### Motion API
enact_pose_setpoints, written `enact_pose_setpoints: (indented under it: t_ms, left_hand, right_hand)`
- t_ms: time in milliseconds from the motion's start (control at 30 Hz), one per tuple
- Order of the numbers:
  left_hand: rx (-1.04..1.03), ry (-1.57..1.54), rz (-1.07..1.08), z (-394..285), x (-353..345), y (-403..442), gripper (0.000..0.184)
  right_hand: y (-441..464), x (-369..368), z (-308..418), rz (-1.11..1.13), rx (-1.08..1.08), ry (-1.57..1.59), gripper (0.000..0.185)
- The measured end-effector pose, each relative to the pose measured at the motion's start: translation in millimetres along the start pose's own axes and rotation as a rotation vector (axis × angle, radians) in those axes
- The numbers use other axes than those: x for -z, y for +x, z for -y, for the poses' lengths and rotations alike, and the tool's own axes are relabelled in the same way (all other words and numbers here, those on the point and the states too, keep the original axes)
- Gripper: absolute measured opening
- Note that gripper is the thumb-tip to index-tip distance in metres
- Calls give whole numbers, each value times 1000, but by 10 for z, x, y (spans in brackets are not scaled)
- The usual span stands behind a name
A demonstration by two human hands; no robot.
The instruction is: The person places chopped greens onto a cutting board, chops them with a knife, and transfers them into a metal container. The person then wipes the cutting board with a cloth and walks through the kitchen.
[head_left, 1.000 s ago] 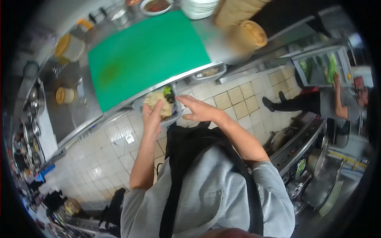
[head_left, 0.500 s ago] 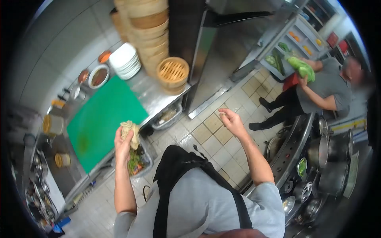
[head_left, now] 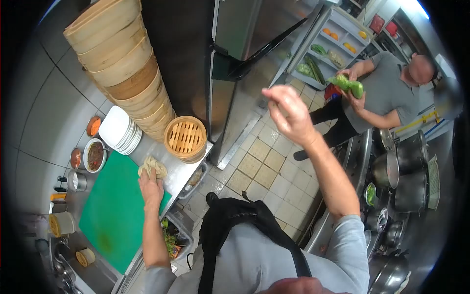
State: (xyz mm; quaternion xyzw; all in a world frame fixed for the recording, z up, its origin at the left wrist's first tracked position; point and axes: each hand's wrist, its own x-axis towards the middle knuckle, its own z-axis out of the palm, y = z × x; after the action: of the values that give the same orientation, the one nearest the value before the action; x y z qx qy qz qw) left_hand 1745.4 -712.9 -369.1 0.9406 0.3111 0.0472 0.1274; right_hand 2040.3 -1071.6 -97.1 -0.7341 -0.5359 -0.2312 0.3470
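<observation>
My left hand (head_left: pixel 151 188) presses a crumpled beige cloth (head_left: pixel 153 168) onto the edge of the green cutting board (head_left: pixel 110 210) and the steel counter beside it. My right hand (head_left: pixel 290 115) is raised over the floor to the right, touching nothing; its fingers are partly curled and apart. Just beyond the cloth, a round bamboo steamer (head_left: pixel 186 138) with a slatted top stands on the counter. White plates (head_left: pixel 117 128) are stacked behind the cloth, next to a bowl of sauce (head_left: pixel 95 155).
Tall bamboo steamers (head_left: pixel 128 73) lean at the back. A bin of food scraps (head_left: pixel 174 240) is below the counter edge. To the right, a co-worker (head_left: pixel 387 88) holds green vegetables by the open fridge (head_left: pixel 328 46). Pots (head_left: pixel 410 188) line the stove side.
My left hand has carried the cloth from above the scrap bin onto the board and counter. My right hand has risen. The view has turned toward the steamers, and the co-worker's vegetables have shifted.
</observation>
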Motion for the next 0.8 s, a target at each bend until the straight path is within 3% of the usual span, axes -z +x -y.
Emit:
enact_pose_setpoints:
  t_ms: [33,67,200,267,300,367,400,433,533,633,800]
  left_hand:
    - [-65,67,18,129,-196,45,68]
    - [-40,-74,11,195,-264,135,67]
    - [27,-29,-66,-52,85,103,65]
    - [83,-176,-314,-94,154,30,62]
    - [127,-148,-338,-235,224,-45,62]
    - [218,-136,-347,-400,430,-248,60]
    - [181,-395,-395,-278,319,-336,53]
    - [142,-457,-321,-667,92,-352,53]
    - [198,-314,-468,-1024,533,-695,44]
    - [287,-519,-560,-1548,568,-1008,42]
    - [387,-646,-537,-1692,-261,-2081,43]
  right_hand:
    - [148,41,-27,-6,55,-47,35]
    - [288,95,-24,-25,76,-95,34]
    - [630,34,-277,-100,107,-210,27]
    - [650,-23,-397,-107,147,-279,23]
    - [692,-69,-457,-128,204,-294,21]
    - [870,6,-441,4,202,-168,14]
    - [921,-81,-454,-3,256,-144,15]
    - [899,1,-506,18,287,-170,16]
    - [989,-358,-621,-166,318,-30,19]
    - [953,-304,-744,-216,287,71,19]
    - [862,-168,-826,-175,345,206,13]
